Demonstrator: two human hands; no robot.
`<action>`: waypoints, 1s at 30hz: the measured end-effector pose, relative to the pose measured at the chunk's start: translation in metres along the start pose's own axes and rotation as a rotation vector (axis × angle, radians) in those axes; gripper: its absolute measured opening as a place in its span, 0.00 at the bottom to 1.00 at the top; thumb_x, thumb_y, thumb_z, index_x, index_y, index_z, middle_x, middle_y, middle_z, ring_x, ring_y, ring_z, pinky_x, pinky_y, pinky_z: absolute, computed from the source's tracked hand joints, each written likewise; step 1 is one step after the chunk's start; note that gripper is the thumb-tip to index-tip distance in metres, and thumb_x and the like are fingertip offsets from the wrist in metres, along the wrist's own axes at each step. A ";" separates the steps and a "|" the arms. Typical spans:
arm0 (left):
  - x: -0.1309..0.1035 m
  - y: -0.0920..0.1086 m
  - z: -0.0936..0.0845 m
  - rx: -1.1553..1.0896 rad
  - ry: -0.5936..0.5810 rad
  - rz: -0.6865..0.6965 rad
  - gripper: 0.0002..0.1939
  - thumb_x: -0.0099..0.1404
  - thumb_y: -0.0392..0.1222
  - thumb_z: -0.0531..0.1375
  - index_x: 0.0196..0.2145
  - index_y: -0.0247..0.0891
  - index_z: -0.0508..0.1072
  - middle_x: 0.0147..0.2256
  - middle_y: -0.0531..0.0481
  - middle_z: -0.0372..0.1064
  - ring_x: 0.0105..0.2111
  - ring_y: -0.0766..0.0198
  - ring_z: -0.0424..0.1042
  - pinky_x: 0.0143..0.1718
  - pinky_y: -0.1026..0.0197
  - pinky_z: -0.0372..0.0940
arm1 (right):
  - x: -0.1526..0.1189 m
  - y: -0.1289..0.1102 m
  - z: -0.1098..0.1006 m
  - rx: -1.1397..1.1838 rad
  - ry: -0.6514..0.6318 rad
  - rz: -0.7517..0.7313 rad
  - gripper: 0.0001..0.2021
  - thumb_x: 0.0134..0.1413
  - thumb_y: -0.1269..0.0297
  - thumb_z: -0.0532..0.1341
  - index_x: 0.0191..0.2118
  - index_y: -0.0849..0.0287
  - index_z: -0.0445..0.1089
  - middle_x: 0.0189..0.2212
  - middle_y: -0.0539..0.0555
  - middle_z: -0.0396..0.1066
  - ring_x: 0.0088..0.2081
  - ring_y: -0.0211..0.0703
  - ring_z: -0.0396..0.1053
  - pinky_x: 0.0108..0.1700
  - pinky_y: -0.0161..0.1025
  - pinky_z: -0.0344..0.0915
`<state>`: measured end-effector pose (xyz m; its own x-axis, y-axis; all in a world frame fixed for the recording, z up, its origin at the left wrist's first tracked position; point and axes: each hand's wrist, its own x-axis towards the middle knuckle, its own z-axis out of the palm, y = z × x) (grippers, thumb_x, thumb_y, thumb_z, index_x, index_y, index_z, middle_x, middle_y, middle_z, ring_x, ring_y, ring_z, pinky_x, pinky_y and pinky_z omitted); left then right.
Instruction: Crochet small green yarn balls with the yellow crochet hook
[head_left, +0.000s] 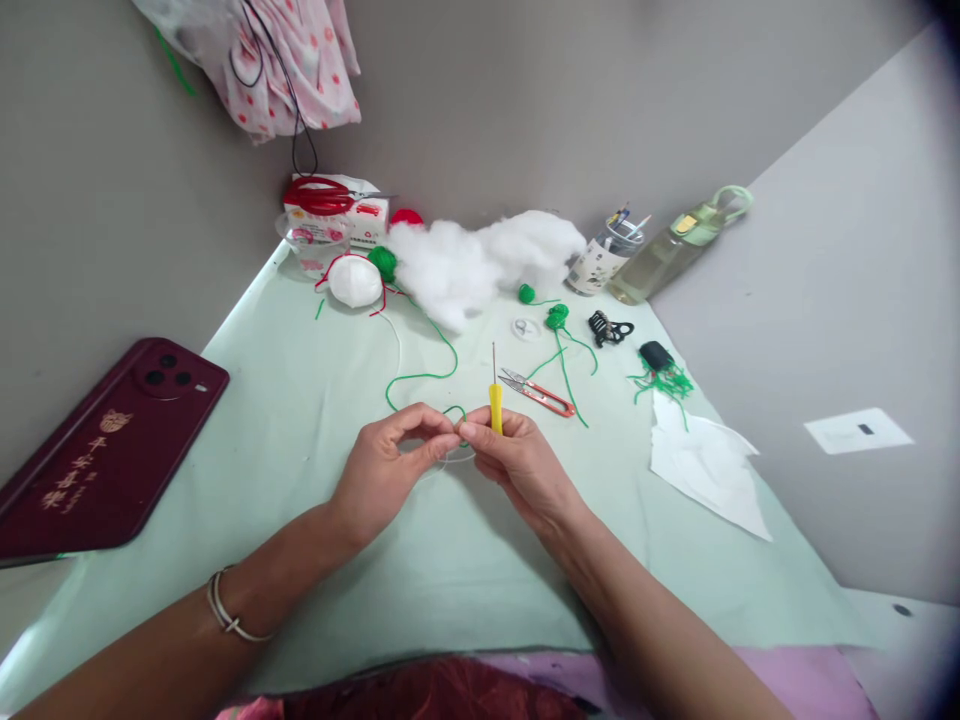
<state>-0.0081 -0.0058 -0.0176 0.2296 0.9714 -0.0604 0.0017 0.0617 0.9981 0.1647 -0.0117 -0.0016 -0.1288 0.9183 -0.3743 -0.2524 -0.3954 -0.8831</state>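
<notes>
Close together above the front half of the table, my two hands meet at the fingertips. My left hand (401, 450) pinches green yarn (420, 376) with thumb and forefinger, its fingers curled. My right hand (517, 455) is closed around a yellow-handled crochet hook (495, 405), the thin metal shaft pointing away from me, while its thumb and finger also meet at the yarn. A thin white strand loops just below the fingertips. The yarn runs back to a green ball (382, 263). Whatever small piece of work sits between the fingertips is mostly hidden.
Orange thread snips (538, 392) lie just beyond my right hand. White stuffing (480, 262), a white yarn ball (355, 281) and small green pieces (556, 317) stand behind. A claw clip (609, 328), bottle (667, 255) and paper (705, 470) are at right; a dark red phone (112, 450) at left.
</notes>
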 end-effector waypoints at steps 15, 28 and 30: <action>0.001 0.002 -0.003 -0.218 -0.183 -0.199 0.10 0.64 0.47 0.68 0.30 0.41 0.77 0.29 0.54 0.70 0.34 0.63 0.67 0.40 0.58 0.62 | -0.002 0.001 -0.002 -0.052 -0.028 -0.076 0.17 0.48 0.50 0.76 0.28 0.59 0.76 0.17 0.41 0.58 0.19 0.27 0.41 0.23 0.36 0.37; 0.003 0.001 -0.006 -0.253 -0.088 -0.136 0.07 0.65 0.45 0.67 0.31 0.44 0.76 0.36 0.53 0.70 0.40 0.60 0.64 0.45 0.57 0.56 | -0.024 -0.010 -0.022 -0.352 0.283 -0.705 0.22 0.73 0.48 0.57 0.33 0.54 0.80 0.23 0.48 0.71 0.25 0.37 0.65 0.29 0.39 0.60; 0.002 0.001 -0.006 -0.266 -0.099 -0.126 0.06 0.66 0.45 0.67 0.32 0.44 0.77 0.38 0.52 0.71 0.42 0.59 0.65 0.46 0.56 0.57 | -0.027 -0.007 -0.017 -0.408 0.234 -0.813 0.16 0.71 0.52 0.61 0.37 0.53 0.81 0.26 0.49 0.76 0.26 0.37 0.68 0.30 0.39 0.64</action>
<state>-0.0135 -0.0023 -0.0168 0.3379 0.9260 -0.1686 -0.2158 0.2506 0.9437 0.1860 -0.0331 0.0100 0.1469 0.9080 0.3925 0.1812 0.3654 -0.9131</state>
